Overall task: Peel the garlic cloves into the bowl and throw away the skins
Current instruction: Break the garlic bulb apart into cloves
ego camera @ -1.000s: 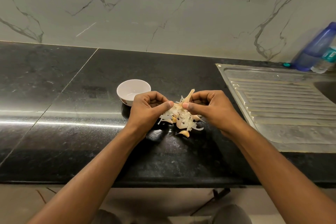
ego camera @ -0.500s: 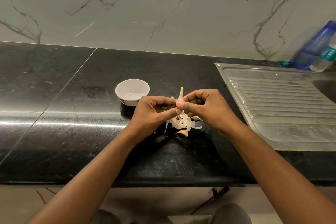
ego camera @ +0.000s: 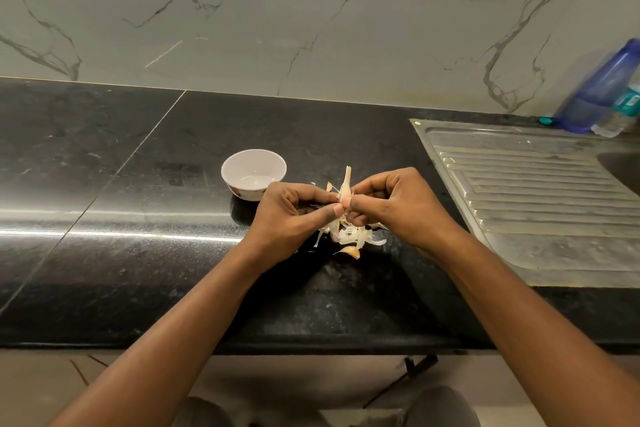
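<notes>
one upright clove [ego camera: 346, 182], tip up, between left hand [ego camera: 291, 218] and right hand [ego camera: 398, 208]

L hand [ego camera: 294, 215] & R hand [ego camera: 391, 208] meet over black counter [ego camera: 138, 184], both pinching one garlic clove [ego camera: 344, 189], skin tip pointing up. Loose skins [ego camera: 349, 236] piled on counter just below. White bowl [ego camera: 254, 173] beside L hand. Drainboard [ego camera: 540, 191] to R; blue bottle [ego camera: 602, 87] at wall.

White bowl [ego camera: 254, 173], black speckled counter [ego camera: 104, 270], grey-veined marble wall [ego camera: 311, 17], blue bottle [ego camera: 601, 88]
</notes>
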A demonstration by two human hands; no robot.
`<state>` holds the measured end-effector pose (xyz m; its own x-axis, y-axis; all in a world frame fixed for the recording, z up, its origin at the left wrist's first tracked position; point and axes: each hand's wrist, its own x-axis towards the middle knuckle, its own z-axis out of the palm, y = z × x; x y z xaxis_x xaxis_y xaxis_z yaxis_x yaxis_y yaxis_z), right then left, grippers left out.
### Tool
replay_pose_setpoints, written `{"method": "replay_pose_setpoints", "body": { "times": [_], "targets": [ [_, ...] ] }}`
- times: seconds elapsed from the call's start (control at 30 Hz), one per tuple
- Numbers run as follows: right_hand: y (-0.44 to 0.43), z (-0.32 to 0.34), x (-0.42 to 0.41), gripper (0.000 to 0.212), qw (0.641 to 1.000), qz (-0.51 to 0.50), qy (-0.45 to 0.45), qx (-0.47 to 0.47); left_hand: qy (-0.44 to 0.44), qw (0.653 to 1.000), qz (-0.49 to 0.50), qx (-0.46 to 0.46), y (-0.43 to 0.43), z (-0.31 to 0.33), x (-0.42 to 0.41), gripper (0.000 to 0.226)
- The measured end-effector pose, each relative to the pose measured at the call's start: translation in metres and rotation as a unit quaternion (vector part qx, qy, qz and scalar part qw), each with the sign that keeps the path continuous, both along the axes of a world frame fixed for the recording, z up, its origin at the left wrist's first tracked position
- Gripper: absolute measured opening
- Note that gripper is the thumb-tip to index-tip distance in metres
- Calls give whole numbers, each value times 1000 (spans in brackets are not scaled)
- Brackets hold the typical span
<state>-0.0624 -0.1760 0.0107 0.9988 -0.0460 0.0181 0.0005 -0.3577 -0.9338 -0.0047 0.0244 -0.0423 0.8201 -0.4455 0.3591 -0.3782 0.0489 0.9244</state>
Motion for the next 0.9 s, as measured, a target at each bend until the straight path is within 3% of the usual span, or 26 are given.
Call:
{"method": "replay_pose_setpoints", "body": {
  "times": [0.23,0.73,0.9],
  "targets": [
    [0,2,-2,13,999,14,14,38,-3,1000,9,-3,0,-2,1,18],
    [22,-11,1,3,993,-93,-59,-52,-27,999,21,-2,0,-5,2,17],
    [15,-10,1,7,997,-63,-33,30,-17,999,29,-21,0,-5,1,16]
  ]
}}
